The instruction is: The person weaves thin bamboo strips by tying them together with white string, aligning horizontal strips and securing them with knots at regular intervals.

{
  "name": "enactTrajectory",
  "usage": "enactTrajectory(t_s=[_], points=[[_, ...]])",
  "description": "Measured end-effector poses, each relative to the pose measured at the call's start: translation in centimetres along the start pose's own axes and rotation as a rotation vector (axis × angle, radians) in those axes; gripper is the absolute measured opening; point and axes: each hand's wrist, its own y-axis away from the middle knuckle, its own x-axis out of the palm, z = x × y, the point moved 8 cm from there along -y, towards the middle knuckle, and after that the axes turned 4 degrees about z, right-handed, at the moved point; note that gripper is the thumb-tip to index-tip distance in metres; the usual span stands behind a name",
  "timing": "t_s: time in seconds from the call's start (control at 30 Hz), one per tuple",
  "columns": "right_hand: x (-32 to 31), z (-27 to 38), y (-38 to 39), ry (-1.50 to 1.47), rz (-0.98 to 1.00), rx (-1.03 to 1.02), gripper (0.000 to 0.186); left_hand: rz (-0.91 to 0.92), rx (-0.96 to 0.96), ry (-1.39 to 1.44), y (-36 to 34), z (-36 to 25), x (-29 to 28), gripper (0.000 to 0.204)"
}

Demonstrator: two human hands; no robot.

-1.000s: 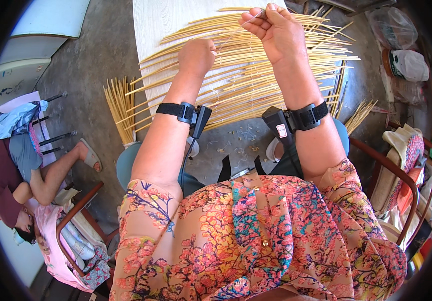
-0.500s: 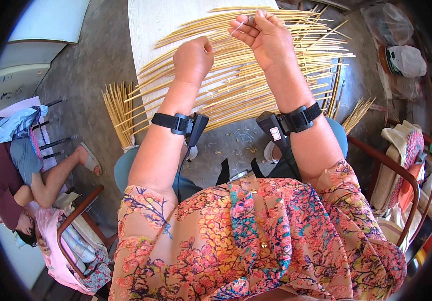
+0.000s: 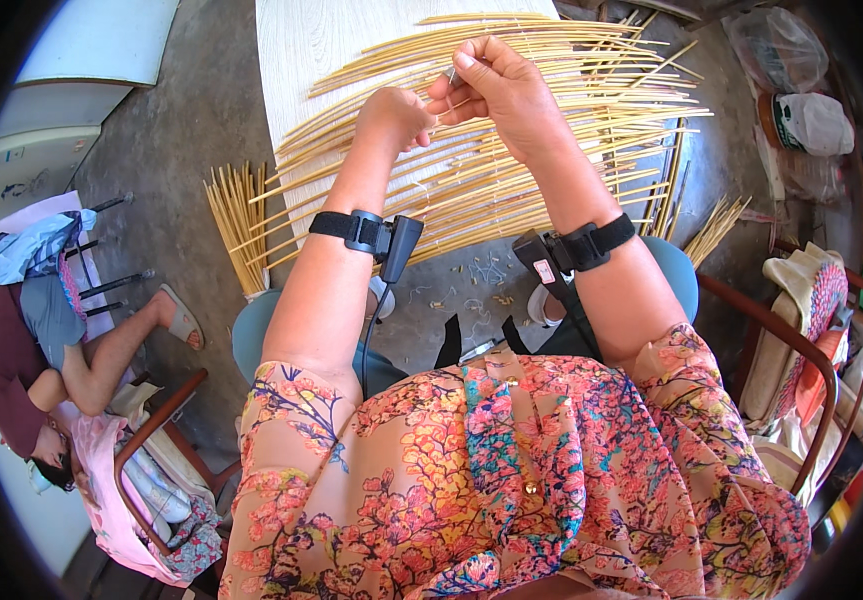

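A mat of thin straw-coloured stalks (image 3: pixel 481 190), laid side by side and crossed by thin white stitching, spreads over a pale wooden table (image 3: pixel 301 45). Above its far part my two hands almost meet. My left hand (image 3: pixel 391 120) is closed, its fingertips pinched together; what lies between them is too small to make out. To its right, my right hand (image 3: pixel 501 90) pinches thumb against forefinger on a small thin grey-white piece, apparently thread. Its other fingers curl toward the left fingertips.
Bundles of stalks stand left (image 3: pixel 236 225) and right (image 3: pixel 716 230) of the table. Scraps of stalk and thread litter the floor (image 3: pixel 471 285). Another person (image 3: pixel 26 340) sits at the left beside a wooden-armed chair (image 3: pixel 156 440). A second chair (image 3: pixel 781 330) and plastic bags (image 3: pixel 811 120) are at right.
My right hand has come down and left, its fingers curling in from a more open palm. My left hand has moved slightly right and turned toward it. The white thread strand shows less now.
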Motion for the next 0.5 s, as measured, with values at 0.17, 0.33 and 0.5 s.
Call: enactTrajectory(t_s=[0.17,0.33,0.5], points=[[-3.5,-3.0,-0.8,0.772,-0.211,0.05,0.01,-0.059,0.041,0.067,1.7,-1.3,-1.7,0.014],[-2.0,-3.6,-0.9,1.284,-0.217,-0.313,0.007,-0.139,0.152,-0.058,2.3,-2.4,-2.9,0.016],[-0.8,-3.8,-1.2,1.578,-0.233,-0.341,0.01,-0.104,0.219,-0.083,3.0,-3.4,-3.5,0.014]])
